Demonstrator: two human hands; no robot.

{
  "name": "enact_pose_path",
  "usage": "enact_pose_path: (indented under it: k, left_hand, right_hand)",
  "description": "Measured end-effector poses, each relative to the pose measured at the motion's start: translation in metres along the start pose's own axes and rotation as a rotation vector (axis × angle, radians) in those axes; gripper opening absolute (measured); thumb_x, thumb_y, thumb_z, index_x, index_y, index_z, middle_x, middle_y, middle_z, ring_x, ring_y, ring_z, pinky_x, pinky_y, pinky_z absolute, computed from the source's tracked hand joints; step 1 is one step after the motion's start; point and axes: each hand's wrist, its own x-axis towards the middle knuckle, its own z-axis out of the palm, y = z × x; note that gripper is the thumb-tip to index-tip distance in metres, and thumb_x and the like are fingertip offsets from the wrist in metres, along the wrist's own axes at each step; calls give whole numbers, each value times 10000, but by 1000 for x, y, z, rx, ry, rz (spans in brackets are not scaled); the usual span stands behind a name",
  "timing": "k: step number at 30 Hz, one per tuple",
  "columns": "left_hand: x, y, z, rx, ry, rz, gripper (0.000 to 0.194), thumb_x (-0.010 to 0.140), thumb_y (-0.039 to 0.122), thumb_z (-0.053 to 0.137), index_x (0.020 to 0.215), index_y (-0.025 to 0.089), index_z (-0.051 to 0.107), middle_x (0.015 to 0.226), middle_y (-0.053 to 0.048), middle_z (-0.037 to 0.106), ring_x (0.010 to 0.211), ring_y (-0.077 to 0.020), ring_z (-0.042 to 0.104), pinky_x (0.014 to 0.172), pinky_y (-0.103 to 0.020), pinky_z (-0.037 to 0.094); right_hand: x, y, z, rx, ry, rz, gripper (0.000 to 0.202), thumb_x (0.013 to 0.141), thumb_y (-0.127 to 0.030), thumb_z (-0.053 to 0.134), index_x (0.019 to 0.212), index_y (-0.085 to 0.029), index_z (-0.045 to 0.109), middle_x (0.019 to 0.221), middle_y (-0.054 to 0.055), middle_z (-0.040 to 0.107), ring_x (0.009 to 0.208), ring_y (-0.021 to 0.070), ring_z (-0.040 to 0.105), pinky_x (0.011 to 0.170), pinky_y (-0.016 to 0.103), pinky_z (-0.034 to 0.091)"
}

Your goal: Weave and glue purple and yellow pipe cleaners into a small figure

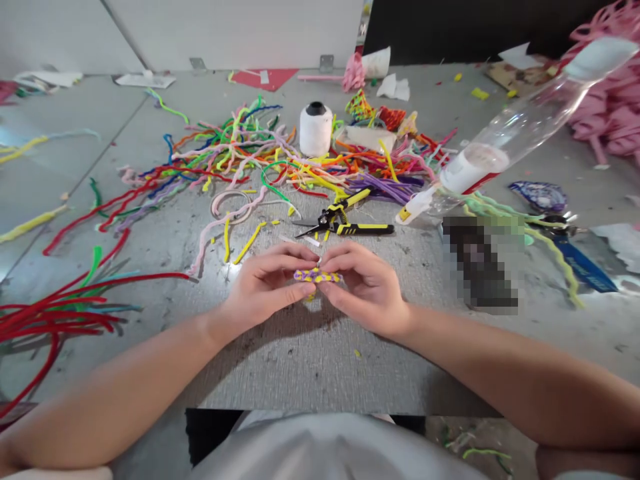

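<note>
Between my two hands is a small woven piece of yellow and purple pipe cleaners [319, 275], held just above the table. The fingers and thumb of my left hand [273, 280] pinch its left end. My right hand [367, 283] grips the right end in the same way, thumb in front and fingers behind. The fingertips cover parts of both ends. Just beyond my hands lie black and yellow snips [345, 217] with their blades pointing left. Short yellow pipe cleaner pieces [249, 243] are scattered left of the snips.
A heap of coloured pipe cleaners [215, 153] spreads behind, with a white thread spool [316, 130] in it. A clear plastic bottle [530, 127] leans at the right, near a blurred dark rectangle [480, 267]. Red pipe cleaners [60, 320] lie left; pink loops [610, 113] fill the far right.
</note>
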Motion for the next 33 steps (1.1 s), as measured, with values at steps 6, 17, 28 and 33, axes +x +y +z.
enact_pose_path:
  k: [6, 17, 28, 33]
  left_hand:
    - [-2, -3, -1, 1, 40, -11, 356, 871, 100, 881, 1178, 279, 847, 1180, -69, 779, 1147, -151, 760, 963, -236, 666]
    - [-9, -12, 1, -26, 50, -64, 357, 861, 169, 907, 1184, 259, 783, 1313, -87, 711, 1236, -201, 724, 943, -284, 671]
    - [-8, -13, 0, 14, 0, 34, 304, 907, 154, 859, 1181, 259, 778, 1310, -81, 743, 1256, -197, 734, 997, -299, 654]
    - [-9, -7, 3, 81, -41, 150, 332, 901, 150, 849, 1204, 246, 754, 1312, -108, 724, 1240, -224, 736, 1025, -354, 664]
  right_hand:
    - [-2, 5, 2, 142, 43, 103, 209, 923, -96, 770, 1064, -240, 716, 1067, 43, 701, 1008, 143, 719, 897, 296, 623]
    - [0, 3, -2, 48, 0, 89, 157, 935, -143, 768, 1042, -234, 699, 1077, 60, 668, 1008, 173, 706, 874, 349, 632]
    - [-2, 2, -4, -87, 2, 13, 186, 922, -178, 776, 1083, -242, 710, 1028, 49, 676, 874, 153, 673, 722, 296, 591]
    - [-3, -4, -8, -170, -94, -18, 267, 915, -208, 770, 1162, -228, 671, 938, 28, 703, 700, 116, 614, 613, 260, 533]
